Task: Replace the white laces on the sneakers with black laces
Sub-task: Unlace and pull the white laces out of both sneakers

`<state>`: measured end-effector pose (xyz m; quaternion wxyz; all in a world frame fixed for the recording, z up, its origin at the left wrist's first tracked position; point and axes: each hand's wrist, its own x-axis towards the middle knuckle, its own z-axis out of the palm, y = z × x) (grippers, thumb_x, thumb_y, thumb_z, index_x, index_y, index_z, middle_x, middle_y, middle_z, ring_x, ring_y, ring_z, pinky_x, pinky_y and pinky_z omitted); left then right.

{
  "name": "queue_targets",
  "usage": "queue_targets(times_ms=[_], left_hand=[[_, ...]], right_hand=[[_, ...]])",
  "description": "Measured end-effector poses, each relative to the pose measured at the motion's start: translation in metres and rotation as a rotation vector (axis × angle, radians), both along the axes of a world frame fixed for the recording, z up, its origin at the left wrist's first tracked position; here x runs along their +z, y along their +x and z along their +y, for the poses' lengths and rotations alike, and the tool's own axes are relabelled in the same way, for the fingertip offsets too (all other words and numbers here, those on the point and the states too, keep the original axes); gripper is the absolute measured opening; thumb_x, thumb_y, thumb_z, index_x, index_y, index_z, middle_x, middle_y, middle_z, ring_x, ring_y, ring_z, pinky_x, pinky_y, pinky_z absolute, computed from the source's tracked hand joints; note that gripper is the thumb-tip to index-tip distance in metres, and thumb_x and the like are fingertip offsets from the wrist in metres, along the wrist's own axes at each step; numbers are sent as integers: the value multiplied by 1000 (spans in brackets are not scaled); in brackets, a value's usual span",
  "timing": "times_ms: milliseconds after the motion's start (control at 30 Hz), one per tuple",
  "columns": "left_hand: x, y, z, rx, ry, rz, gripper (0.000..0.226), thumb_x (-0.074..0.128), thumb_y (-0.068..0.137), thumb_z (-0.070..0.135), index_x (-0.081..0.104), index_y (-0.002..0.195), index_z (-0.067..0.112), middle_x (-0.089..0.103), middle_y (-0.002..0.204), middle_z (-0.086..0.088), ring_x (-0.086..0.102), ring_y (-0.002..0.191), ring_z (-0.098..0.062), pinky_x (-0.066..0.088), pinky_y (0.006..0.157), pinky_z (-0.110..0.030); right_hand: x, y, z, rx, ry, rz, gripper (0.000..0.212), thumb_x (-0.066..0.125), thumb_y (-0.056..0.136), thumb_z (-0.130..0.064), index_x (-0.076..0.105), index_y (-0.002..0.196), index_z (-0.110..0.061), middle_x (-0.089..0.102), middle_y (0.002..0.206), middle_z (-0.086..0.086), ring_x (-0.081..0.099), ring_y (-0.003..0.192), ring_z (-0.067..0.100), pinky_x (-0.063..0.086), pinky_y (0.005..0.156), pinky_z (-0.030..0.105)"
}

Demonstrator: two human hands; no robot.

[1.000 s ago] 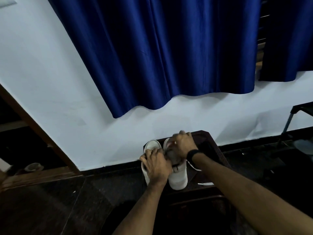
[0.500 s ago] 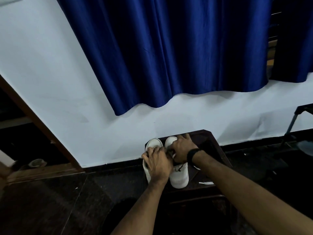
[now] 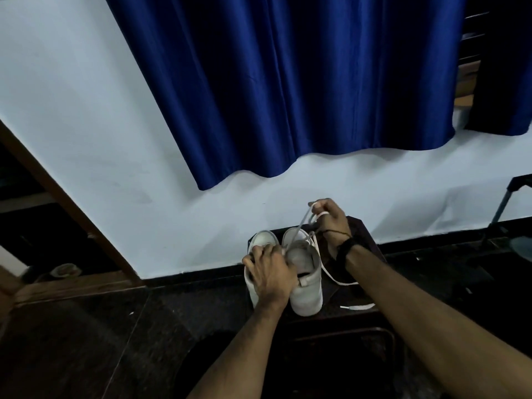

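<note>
Two white sneakers stand side by side on a small dark wooden table [image 3: 371, 286], heels toward me. My left hand [image 3: 270, 275] lies across the left sneaker [image 3: 263, 239] and grips the top of the right sneaker [image 3: 306, 289]. My right hand [image 3: 331, 218] is raised above and beyond the right sneaker, shut on a white lace [image 3: 305, 218] that stretches from the shoe up to my fingers. The lace's loose end loops down over the table to its right [image 3: 336, 279]. A second white lace tip [image 3: 357, 307] lies on the table near my right forearm. I see no black laces.
A white wall with a blue curtain [image 3: 288, 82] rises right behind the table. A dark wooden door frame [image 3: 66, 203] slants at the left. The floor is dark tile. A dark metal stand leg [image 3: 501, 203] is at the far right.
My right hand has risen up and away from the right sneaker, drawing the white lace out with it. The left hand stays on the shoes.
</note>
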<state>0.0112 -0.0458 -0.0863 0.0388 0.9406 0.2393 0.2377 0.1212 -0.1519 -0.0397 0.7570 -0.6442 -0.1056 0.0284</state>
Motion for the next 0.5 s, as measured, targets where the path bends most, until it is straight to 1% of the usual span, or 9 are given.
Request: queue_targets(times_ms=[33, 100, 133, 200, 267, 333, 400, 433, 500], left_hand=[[0, 0, 0, 5, 0, 4, 29, 48, 71, 27, 73, 86, 22, 71, 95, 5, 52, 98, -24, 31, 83, -44], [1, -1, 0, 11, -7, 10, 31, 47, 71, 27, 73, 87, 22, 71, 95, 4, 53, 99, -25, 32, 84, -45], [1, -1, -1, 11, -10, 10, 31, 47, 70, 27, 73, 86, 22, 71, 95, 4, 53, 99, -25, 33, 83, -45], [1, -1, -1, 5, -19, 0, 29, 49, 70, 27, 73, 83, 21, 71, 92, 3, 54, 97, -26, 33, 82, -44], [1, -1, -1, 2, -28, -15, 24, 52, 69, 26, 72, 80, 21, 71, 90, 4, 55, 95, -27, 32, 81, -43], [-1, 0, 2, 1, -16, -2, 20, 54, 70, 29, 71, 79, 22, 70, 90, 5, 55, 95, -26, 31, 80, -43], [-3, 1, 4, -6, -4, 15, 22, 52, 71, 35, 69, 79, 23, 70, 90, 5, 54, 96, -26, 31, 80, -43], [-4, 1, 4, -9, -6, 18, 23, 51, 72, 36, 68, 79, 23, 70, 90, 5, 54, 96, -26, 31, 81, -43], [-4, 1, 4, -9, -17, 19, 21, 52, 72, 34, 68, 79, 22, 69, 90, 5, 54, 96, -26, 32, 81, -43]], right_hand=[[7, 1, -2, 19, 157, 71, 19, 53, 93, -13, 54, 76, -19, 68, 85, 6, 64, 76, 18, 54, 69, 34], [22, 0, -7, 89, 376, 157, 24, 46, 86, 6, 46, 74, -15, 62, 71, 6, 62, 62, 16, 48, 61, 23], [27, -1, -11, 106, 398, 162, 27, 39, 81, 11, 44, 73, -15, 55, 65, 4, 56, 55, 16, 44, 58, 21], [28, -4, -17, 140, 286, 72, 21, 34, 76, 2, 45, 74, -16, 46, 64, 1, 43, 51, 13, 36, 51, 19], [25, -8, -21, 232, -156, -248, 10, 43, 77, -20, 50, 84, -19, 53, 73, -2, 51, 60, 11, 44, 58, 22], [23, -15, -20, 402, -802, -491, 24, 54, 77, -33, 57, 99, -24, 62, 94, 1, 63, 84, 20, 51, 77, 34], [21, -25, -12, 434, -1371, -689, 37, 61, 81, -37, 60, 116, -25, 60, 116, 5, 61, 105, 28, 47, 85, 35], [20, -33, -8, 393, -1541, -810, 38, 60, 84, -38, 60, 120, -23, 59, 120, 5, 61, 107, 29, 45, 83, 34], [16, -41, 0, 313, -1644, -911, 32, 52, 91, -33, 62, 118, -19, 60, 122, 7, 61, 108, 30, 45, 82, 34]])
